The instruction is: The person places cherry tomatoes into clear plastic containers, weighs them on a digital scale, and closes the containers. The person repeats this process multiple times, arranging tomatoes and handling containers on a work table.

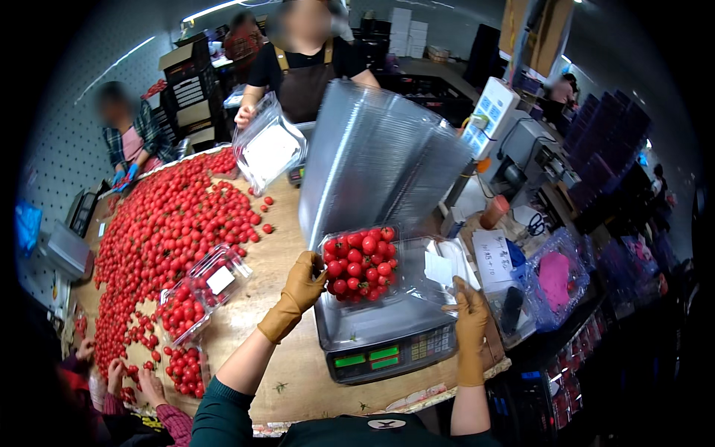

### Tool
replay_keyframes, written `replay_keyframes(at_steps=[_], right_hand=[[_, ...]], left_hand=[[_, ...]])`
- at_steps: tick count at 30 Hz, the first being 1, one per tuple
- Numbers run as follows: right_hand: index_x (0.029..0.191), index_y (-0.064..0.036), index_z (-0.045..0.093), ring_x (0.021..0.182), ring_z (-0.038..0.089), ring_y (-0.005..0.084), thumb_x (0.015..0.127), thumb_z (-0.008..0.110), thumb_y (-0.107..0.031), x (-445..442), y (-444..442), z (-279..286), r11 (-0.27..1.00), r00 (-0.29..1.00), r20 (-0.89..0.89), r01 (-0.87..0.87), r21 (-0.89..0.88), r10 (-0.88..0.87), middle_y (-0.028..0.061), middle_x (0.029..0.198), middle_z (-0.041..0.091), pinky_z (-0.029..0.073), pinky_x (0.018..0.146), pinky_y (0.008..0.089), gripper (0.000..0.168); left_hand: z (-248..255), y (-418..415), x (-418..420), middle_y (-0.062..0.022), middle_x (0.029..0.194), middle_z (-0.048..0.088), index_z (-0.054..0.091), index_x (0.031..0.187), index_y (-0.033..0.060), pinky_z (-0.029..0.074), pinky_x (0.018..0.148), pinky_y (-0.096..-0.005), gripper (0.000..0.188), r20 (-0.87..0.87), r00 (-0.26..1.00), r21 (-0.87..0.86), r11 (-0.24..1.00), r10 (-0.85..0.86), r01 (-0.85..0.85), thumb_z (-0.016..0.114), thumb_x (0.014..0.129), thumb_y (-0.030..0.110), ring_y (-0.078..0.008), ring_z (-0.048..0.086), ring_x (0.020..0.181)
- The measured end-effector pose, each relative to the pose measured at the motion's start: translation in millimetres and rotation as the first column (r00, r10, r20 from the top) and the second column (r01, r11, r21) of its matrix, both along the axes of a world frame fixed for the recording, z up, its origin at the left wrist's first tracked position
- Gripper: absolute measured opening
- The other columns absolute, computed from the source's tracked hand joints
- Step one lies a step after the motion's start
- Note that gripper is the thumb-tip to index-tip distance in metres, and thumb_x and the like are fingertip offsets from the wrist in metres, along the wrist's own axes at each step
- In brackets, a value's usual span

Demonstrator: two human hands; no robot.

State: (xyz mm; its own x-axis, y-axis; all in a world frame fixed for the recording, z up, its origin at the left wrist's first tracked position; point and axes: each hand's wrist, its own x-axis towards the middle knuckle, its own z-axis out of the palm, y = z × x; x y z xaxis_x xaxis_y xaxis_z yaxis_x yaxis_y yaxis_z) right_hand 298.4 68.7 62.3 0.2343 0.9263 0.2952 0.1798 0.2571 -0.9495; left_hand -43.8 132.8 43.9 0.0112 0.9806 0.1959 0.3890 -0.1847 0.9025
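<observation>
A clear plastic clamshell box of cherry tomatoes (362, 265) stands above the pan of a digital weighing scale (385, 357), its lid (427, 268) folded out to the right. My left hand (299, 290), in a tan rubber glove, grips the box's left edge. At the lid's right side is my right hand (469, 324), gloved alike; its fingers are partly spread, and whether they pinch the lid's edge is unclear. A white label (438, 268) shows at the lid. Tall nested stacks of clear clamshells (380, 162) rise right behind the box.
Loose cherry tomatoes (179, 223) heap on the wooden table (268, 313), with filled clamshells (181, 313) at their near side. Co-workers' hands (131, 374) work at lower left. Across the table a person holds an empty clamshell (271, 148). A power strip (489, 117) and scissors (536, 223) are at right.
</observation>
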Motion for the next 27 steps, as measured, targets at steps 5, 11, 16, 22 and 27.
replay_keyframes(at_steps=[5, 11, 16, 22, 27], right_hand=[[0.122, -0.003, 0.058, 0.098, 0.062, 0.0187, 0.094, 0.050, -0.002, 1.4, -7.9, -60.5, 0.962, 0.965, -0.027, 0.263, 0.071, -0.261, 0.0121, 0.114, 0.063, 0.053, 0.078, 0.0293, 0.029], [0.114, -0.001, 0.049, 0.089, 0.062, 0.0183, 0.091, 0.053, 0.001, -8.7, 5.5, -111.8, 0.949, 0.951, -0.006, 0.308, -0.071, -0.310, 0.0091, 0.099, 0.058, 0.051, 0.081, 0.0301, 0.024], [0.103, -0.002, 0.045, 0.094, 0.064, 0.0225, 0.086, 0.052, 0.012, -12.6, 28.3, -106.6, 0.966, 0.912, -0.335, 0.189, -0.175, -0.239, 0.0080, 0.096, 0.055, 0.054, 0.081, 0.0331, 0.023], [0.095, -0.006, 0.042, 0.089, 0.056, 0.0159, 0.084, 0.052, 0.016, -4.0, 35.0, -116.3, 0.980, 0.919, -0.339, 0.187, -0.074, -0.201, 0.0047, 0.095, 0.052, 0.053, 0.087, 0.0376, 0.026], [0.099, -0.004, 0.047, 0.085, 0.055, 0.0141, 0.086, 0.057, 0.009, -8.6, 26.8, -107.6, 0.946, 0.934, -0.150, 0.315, -0.080, -0.324, 0.0035, 0.093, 0.055, 0.047, 0.086, 0.0293, 0.021]], left_hand=[[1.2, 13.7, 26.7, -0.0137, 0.091, 0.050, 0.048, 0.094, 0.0023, 0.046, 0.067, -0.0347, 0.018, -0.085, 0.995, 0.205, 0.977, -0.046, 0.062, 0.060, 0.081, -0.003, -0.0282, 0.052, 0.078], [-1.8, 9.1, 37.3, -0.0155, 0.100, 0.053, 0.049, 0.098, 0.0028, 0.046, 0.077, -0.0343, 0.022, -0.122, 0.992, 0.307, 0.950, -0.027, 0.063, 0.058, 0.081, -0.008, -0.0351, 0.055, 0.089], [-5.3, 4.1, 33.0, -0.0168, 0.108, 0.054, 0.050, 0.101, 0.0025, 0.049, 0.076, -0.0374, 0.021, -0.205, 0.978, 0.318, 0.943, -0.033, 0.098, 0.059, 0.083, -0.003, -0.0371, 0.057, 0.092], [-7.0, -2.4, 37.0, -0.0146, 0.107, 0.055, 0.051, 0.102, 0.0032, 0.051, 0.075, -0.0375, 0.025, -0.333, 0.943, 0.452, 0.878, 0.003, 0.157, 0.061, 0.080, -0.002, -0.0338, 0.059, 0.091], [4.7, -5.3, 34.5, -0.0138, 0.105, 0.055, 0.051, 0.102, 0.0048, 0.051, 0.075, -0.0381, 0.029, -0.361, 0.933, 0.516, 0.831, -0.006, 0.205, 0.062, 0.077, -0.005, -0.0323, 0.058, 0.091]])
